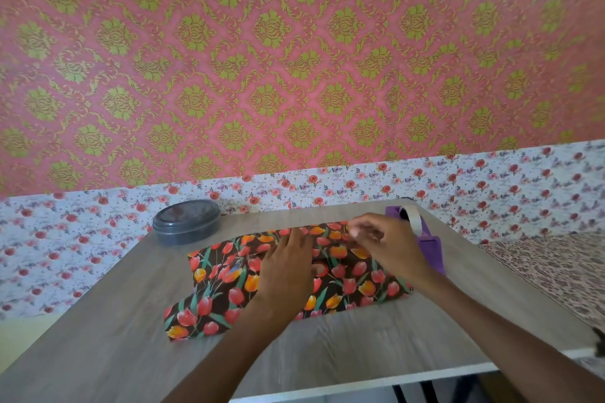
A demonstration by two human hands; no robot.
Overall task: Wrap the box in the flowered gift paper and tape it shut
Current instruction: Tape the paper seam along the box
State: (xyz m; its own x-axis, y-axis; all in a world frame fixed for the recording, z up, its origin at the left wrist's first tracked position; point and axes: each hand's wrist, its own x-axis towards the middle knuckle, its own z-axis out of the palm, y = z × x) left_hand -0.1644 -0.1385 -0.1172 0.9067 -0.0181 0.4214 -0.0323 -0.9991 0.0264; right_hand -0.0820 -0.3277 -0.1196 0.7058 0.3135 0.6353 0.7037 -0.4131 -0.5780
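Box (229, 275) nearer far edge of table (131, 353)

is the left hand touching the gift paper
Touching. The head view shows the left hand lying flat, fingers straight, on top of the gift paper.

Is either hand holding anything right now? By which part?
Left hand presses flat on the top middle of the dark tulip-print gift paper, gripping nothing. Right hand curls its fingers above the paper's far edge; blur hides any hold.
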